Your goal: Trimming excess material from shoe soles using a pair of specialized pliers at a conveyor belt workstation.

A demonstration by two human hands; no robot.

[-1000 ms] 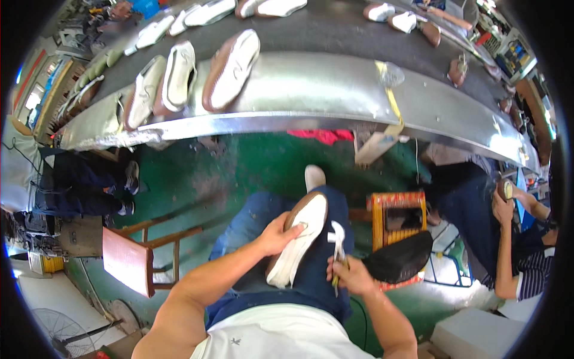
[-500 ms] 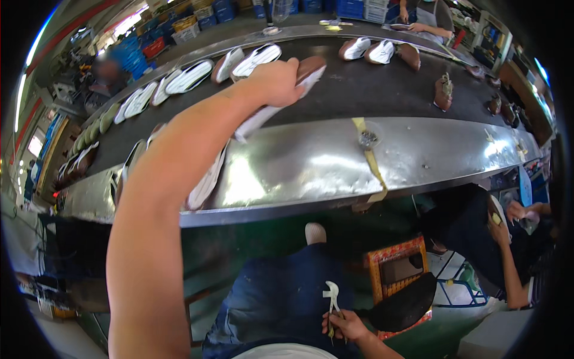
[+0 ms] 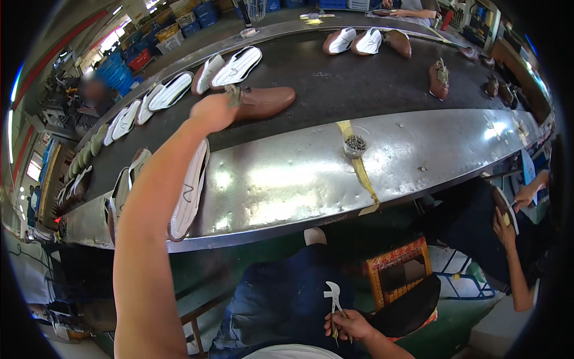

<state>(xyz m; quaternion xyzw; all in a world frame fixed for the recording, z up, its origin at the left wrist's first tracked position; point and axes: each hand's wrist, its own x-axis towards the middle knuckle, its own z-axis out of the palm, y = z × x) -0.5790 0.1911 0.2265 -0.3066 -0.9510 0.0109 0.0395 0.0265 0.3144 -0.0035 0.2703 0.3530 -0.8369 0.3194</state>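
My left hand (image 3: pixel 214 112), at the end of the stretched left arm, grips a brown leather shoe (image 3: pixel 266 103) by its heel end. The shoe sits upright on the dark conveyor belt (image 3: pixel 335 84), toe pointing right; my fingers are partly hidden behind the heel. Over my lap, my right hand (image 3: pixel 350 326) is closed round the handles of metal lasting pincers (image 3: pixel 333 296), jaws up. Just beyond the left hand lie shoes with white soles upward, among them a white-soled shoe (image 3: pixel 237 66). More shoes, one with a white sole (image 3: pixel 190 191), lean at the near edge beside my forearm.
A metal ledge (image 3: pixel 281 173) runs along the belt, bearing a clear cup of small nails (image 3: pixel 355 143) and yellow tape. More brown shoes (image 3: pixel 439 81) stand on the belt at the right. A wooden stool (image 3: pixel 397 272) is beside me. Co-workers sit at right and far side.
The brown shoe has gone from tilted, with its pale sole showing, to upright on the belt. My left hand has moved left and nearer. The right hand still holds the pincers.
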